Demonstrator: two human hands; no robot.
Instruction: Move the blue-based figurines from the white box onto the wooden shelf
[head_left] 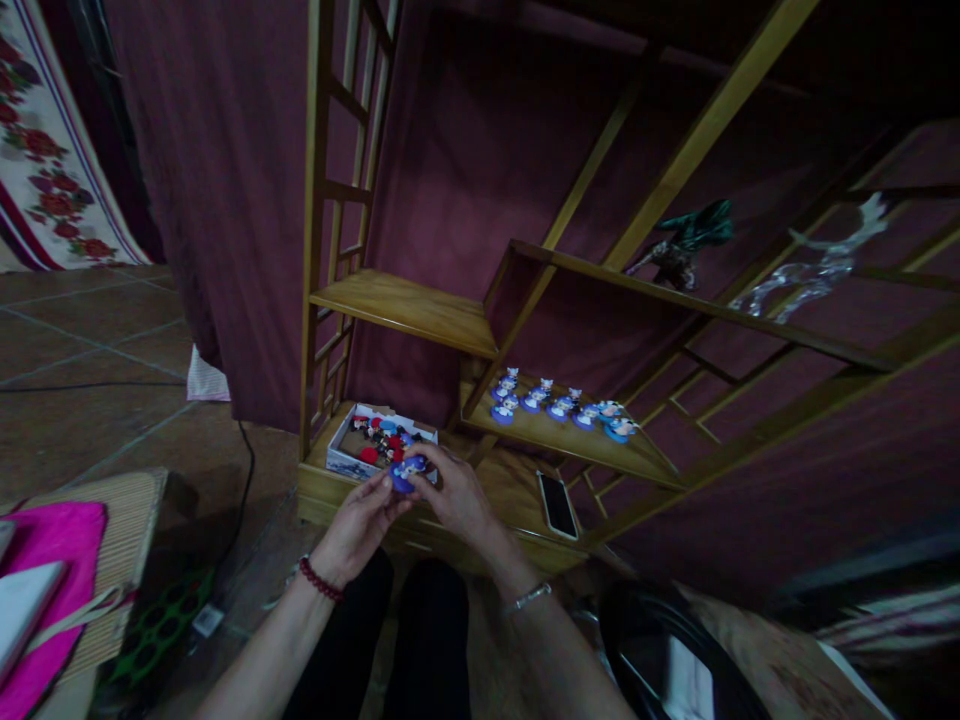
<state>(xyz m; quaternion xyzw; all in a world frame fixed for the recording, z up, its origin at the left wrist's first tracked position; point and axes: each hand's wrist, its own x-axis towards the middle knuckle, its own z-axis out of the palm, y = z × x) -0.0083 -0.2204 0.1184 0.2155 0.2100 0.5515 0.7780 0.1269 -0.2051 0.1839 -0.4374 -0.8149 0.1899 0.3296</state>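
Note:
A small figurine (406, 474) on a round purple base is held between both my hands, in front of the box. My left hand (366, 515) grips it from the left, fingers curled at its base. From the right, my right hand (452, 490) closes on it with thumb and fingers. Just behind them, a white cardboard box (345, 466) holds several red, black and blue figurines (371, 437). On the wooden shelf (630, 455) to the right stand several similar figurines (562, 405) with purple and blue bases, in loose rows.
A phone (557, 503) lies on the lower board at right. A bare-looking wooden shelf (412, 312) juts out above the box. Higher right stand a clear deer ornament (817, 265) and a dark green ornament (686, 245). A black round seat (675, 650) is close at lower right.

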